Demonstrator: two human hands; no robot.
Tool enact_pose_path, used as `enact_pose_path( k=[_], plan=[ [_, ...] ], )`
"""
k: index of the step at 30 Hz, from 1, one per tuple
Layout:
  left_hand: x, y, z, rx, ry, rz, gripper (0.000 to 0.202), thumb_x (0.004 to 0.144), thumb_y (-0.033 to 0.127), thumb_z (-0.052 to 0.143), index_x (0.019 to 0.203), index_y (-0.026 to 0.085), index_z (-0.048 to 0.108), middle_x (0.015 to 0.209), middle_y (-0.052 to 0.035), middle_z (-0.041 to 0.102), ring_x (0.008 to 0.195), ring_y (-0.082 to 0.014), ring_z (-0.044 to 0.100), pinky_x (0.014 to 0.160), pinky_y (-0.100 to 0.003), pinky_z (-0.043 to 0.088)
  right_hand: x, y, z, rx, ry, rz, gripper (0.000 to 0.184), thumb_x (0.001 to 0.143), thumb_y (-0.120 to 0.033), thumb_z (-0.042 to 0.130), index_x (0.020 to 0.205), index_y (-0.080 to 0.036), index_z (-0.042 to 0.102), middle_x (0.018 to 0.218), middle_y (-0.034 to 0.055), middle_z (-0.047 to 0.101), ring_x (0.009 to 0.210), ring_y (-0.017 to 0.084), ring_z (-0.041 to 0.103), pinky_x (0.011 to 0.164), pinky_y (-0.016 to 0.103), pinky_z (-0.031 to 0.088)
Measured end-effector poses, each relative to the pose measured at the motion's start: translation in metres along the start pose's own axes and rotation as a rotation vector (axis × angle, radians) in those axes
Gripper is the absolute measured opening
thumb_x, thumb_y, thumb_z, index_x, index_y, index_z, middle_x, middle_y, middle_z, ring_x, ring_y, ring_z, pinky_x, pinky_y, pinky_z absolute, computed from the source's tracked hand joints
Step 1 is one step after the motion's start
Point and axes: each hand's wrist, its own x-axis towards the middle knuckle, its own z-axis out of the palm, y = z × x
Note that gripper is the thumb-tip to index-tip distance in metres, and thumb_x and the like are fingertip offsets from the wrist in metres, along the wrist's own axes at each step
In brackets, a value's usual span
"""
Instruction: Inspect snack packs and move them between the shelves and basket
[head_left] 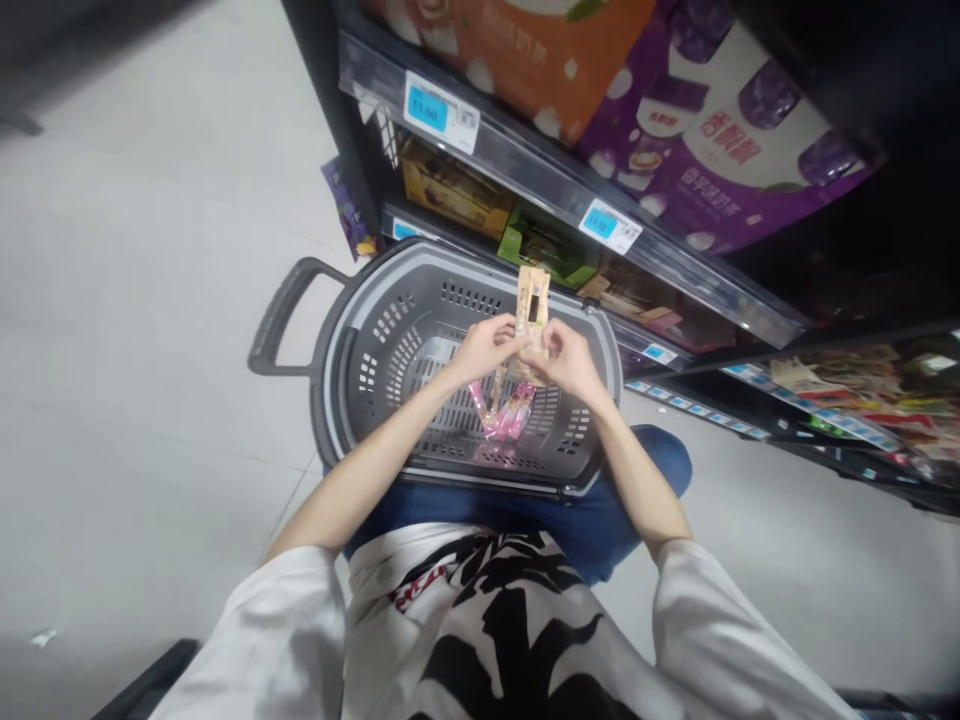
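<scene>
Both of my hands are closed on a small beige snack packet [533,296], held above the grey shopping basket [337,420]. My left hand [486,350] pinches its left side between thumb and fingers. On the other side, my right hand [568,356] grips the packet's lower right edge. The packet's upper part sticks up past my fingers; its lower part is partly hidden by them. Below, inside the basket, lie pink clear-wrapped packets [514,412]. The basket has slotted walls and a dark handle [289,318] at its left end.
Ahead stands a dark store shelf with purple boxes [712,150], an orange box [540,50] and price tags [442,110]. Lower down sits a green box [547,245]. More packaged goods [870,390] are at right. My knee [664,460] is beside the basket.
</scene>
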Motion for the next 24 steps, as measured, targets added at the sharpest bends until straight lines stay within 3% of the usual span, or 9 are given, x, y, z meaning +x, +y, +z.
enact_pose_path(
  k=[5,8,10,12,14,17,21,24],
  plan=[
    [0.005,0.002,-0.003,-0.145,0.175,-0.024,0.031,0.079,0.040,0.076,0.090,0.013,0.063,0.087,-0.0056,0.070,0.078,-0.0136,0.065,0.073,-0.026,0.053,0.007,0.003,0.005,0.553,0.151,0.180,0.049,0.076,-0.046,0.079,0.096,-0.027,0.038,0.094,0.0005,0.073,0.072,0.014,0.069,0.062,0.027,0.056],
    [0.006,0.002,-0.004,-0.238,0.167,-0.062,0.026,0.084,0.035,0.072,0.096,0.015,0.059,0.091,-0.0044,0.066,0.077,-0.0134,0.065,0.071,-0.027,0.054,0.011,0.004,0.002,0.681,0.177,0.259,0.057,0.072,-0.042,0.084,0.108,-0.027,0.044,0.097,0.0009,0.074,0.065,0.012,0.067,0.056,0.024,0.055],
    [0.006,0.005,-0.002,-0.335,0.147,-0.141,0.024,0.089,0.030,0.065,0.108,0.019,0.056,0.089,-0.0016,0.061,0.065,-0.0114,0.062,0.061,-0.026,0.052,0.012,0.002,0.000,0.738,0.150,0.304,0.053,0.072,-0.040,0.084,0.111,-0.025,0.051,0.095,0.0004,0.073,0.063,0.010,0.063,0.053,0.022,0.052],
    [0.004,0.011,-0.001,-0.413,0.130,-0.228,0.032,0.092,0.028,0.060,0.123,0.024,0.051,0.084,0.0016,0.056,0.052,-0.0077,0.053,0.048,-0.022,0.042,0.012,-0.001,-0.001,0.811,0.108,0.340,0.045,0.078,-0.045,0.080,0.111,-0.024,0.058,0.090,-0.0010,0.071,0.061,0.008,0.059,0.051,0.020,0.049],
    [0.003,0.019,0.000,-0.473,0.117,-0.276,0.040,0.093,0.028,0.061,0.131,0.028,0.047,0.079,0.0038,0.051,0.045,-0.0044,0.042,0.040,-0.018,0.028,0.013,-0.004,-0.002,0.886,0.069,0.356,0.045,0.084,-0.060,0.068,0.111,-0.025,0.062,0.082,-0.0016,0.067,0.058,0.008,0.055,0.050,0.021,0.047],
    [0.001,0.030,-0.002,-0.568,0.091,-0.286,0.037,0.093,0.031,0.064,0.128,0.025,0.054,0.079,0.0030,0.050,0.047,-0.0029,0.040,0.039,-0.016,0.022,0.013,-0.007,-0.002,0.961,0.034,0.340,0.054,0.087,-0.073,0.057,0.109,-0.025,0.065,0.074,-0.0020,0.061,0.057,0.009,0.053,0.050,0.023,0.046],
    [0.000,0.037,-0.004,-0.661,0.064,-0.299,0.038,0.098,0.042,0.057,0.123,0.014,0.062,0.075,-0.0004,0.052,0.057,-0.0075,0.052,0.045,-0.019,0.039,0.012,-0.008,-0.001,0.961,0.090,0.298,0.033,0.079,-0.050,0.079,0.092,-0.025,0.062,0.075,-0.0038,0.062,0.065,0.010,0.057,0.063,0.023,0.053],
    [0.000,0.036,-0.005,-0.636,0.050,-0.319,0.047,0.099,0.048,0.053,0.125,0.011,0.063,0.066,0.0001,0.051,0.055,-0.0090,0.051,0.048,-0.021,0.043,0.010,-0.007,0.000,0.878,0.097,0.330,0.035,0.071,-0.039,0.086,0.090,-0.023,0.062,0.084,-0.0015,0.070,0.076,0.014,0.065,0.076,0.029,0.058]
  ],
)
